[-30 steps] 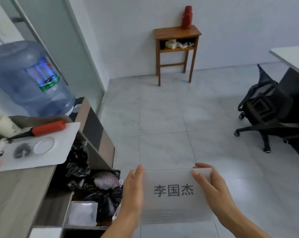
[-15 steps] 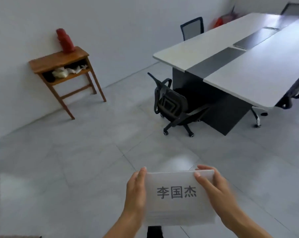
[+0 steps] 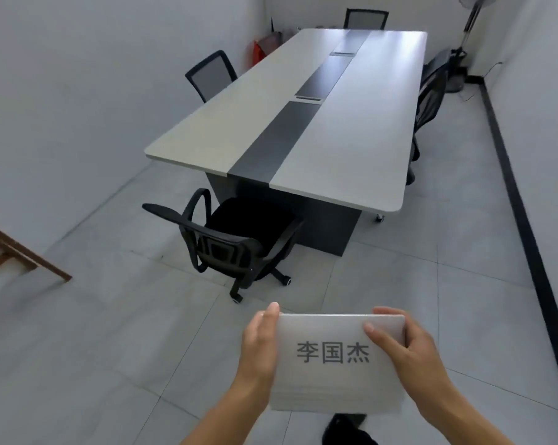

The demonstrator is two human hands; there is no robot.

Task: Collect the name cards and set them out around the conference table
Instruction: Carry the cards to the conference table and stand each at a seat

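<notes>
A stack of white name cards [image 3: 335,377] is held low in the view, the top card printed with three dark characters. My left hand [image 3: 260,345] grips the stack's left edge and my right hand [image 3: 409,358] grips its right edge, thumb lying on the top card. The long conference table [image 3: 345,123], white with a grey centre strip, stands ahead across the tiled floor, well beyond the cards.
A black office chair [image 3: 236,242] stands at the table's near end, between me and the table. More chairs stand along the left side [image 3: 211,73], the far end [image 3: 365,19] and the right side [image 3: 430,97]. A wooden side table's leg [image 3: 21,255] shows at the left edge. A fan stand [image 3: 463,43] occupies the far right corner.
The view has swung right, from the cabinet with the water bottle to the conference table, which now lies straight ahead. Both hands keep the same hold on the stack.
</notes>
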